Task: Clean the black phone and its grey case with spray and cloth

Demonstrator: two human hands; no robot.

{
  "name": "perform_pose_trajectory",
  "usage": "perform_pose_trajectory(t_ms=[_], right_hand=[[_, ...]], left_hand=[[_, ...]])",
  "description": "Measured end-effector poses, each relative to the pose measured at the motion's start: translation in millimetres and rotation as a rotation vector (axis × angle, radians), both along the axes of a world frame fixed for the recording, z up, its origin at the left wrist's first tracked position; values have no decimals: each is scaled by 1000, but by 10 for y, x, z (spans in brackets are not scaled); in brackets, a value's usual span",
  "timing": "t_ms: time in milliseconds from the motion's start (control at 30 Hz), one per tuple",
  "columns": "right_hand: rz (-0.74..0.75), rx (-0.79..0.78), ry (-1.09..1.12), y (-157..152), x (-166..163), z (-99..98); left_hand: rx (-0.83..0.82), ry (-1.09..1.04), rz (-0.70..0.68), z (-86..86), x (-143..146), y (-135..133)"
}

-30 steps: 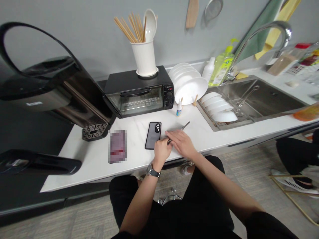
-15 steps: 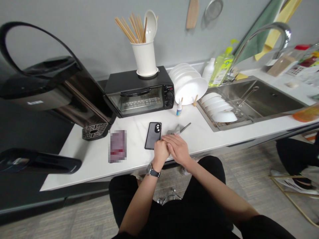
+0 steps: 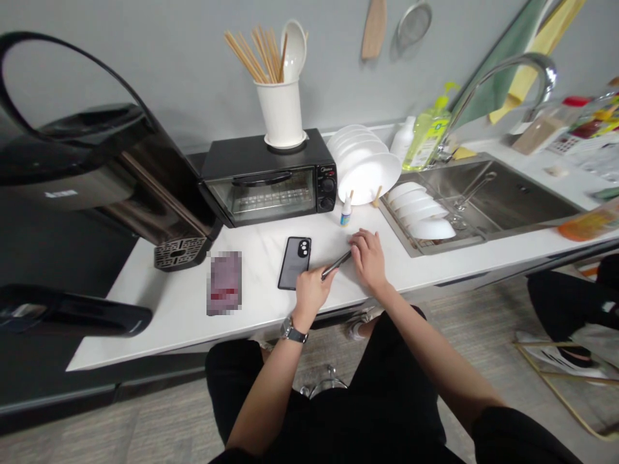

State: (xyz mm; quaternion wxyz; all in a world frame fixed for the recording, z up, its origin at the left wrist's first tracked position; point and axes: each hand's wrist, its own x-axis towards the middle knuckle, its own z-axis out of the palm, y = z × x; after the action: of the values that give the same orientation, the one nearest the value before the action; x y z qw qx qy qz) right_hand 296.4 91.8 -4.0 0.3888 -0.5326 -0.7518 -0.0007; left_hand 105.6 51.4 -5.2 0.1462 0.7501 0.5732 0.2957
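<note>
A slim dark pen-like stick [image 3: 337,263] slants between my two hands above the white counter. Closed fingers of my left hand [image 3: 312,295] grip its lower end; a watch is on that wrist. Against the stick's far end are the bent fingers of my right hand [image 3: 370,259], which cover whatever they hold. A black phone [image 3: 294,264] lies face down just left of my left hand. Beyond my right hand stands a small white bottle with a blue label [image 3: 345,212].
A blurred purple item [image 3: 225,283] lies left of the phone. Behind are a black toaster oven [image 3: 271,154] topped by a chopstick holder [image 3: 281,116], and white plates [image 3: 370,175]. Bowls [image 3: 430,227] stand at the sink [image 3: 527,187]. A black dispenser [image 3: 159,187] fills the left.
My hands, clasped together before, have come apart; the right one moved right and away from me. The stick, which lay beyond my hands beside something grey, is now between them. The grey thing is hidden.
</note>
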Motion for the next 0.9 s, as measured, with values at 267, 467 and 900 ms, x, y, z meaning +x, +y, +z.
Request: perform_pose_trajectory(t_ms=[267,467,900], right_hand=[[373,-68,-47,-617,-610,12],[98,-37,-69,-1,56,15],[318,-92,58,-683,-693,7]], left_hand=[[-62,120,-32,-59,-67,31],[17,30,-37,-3,-10,-13],[16,176,-51,-129,-84,22]])
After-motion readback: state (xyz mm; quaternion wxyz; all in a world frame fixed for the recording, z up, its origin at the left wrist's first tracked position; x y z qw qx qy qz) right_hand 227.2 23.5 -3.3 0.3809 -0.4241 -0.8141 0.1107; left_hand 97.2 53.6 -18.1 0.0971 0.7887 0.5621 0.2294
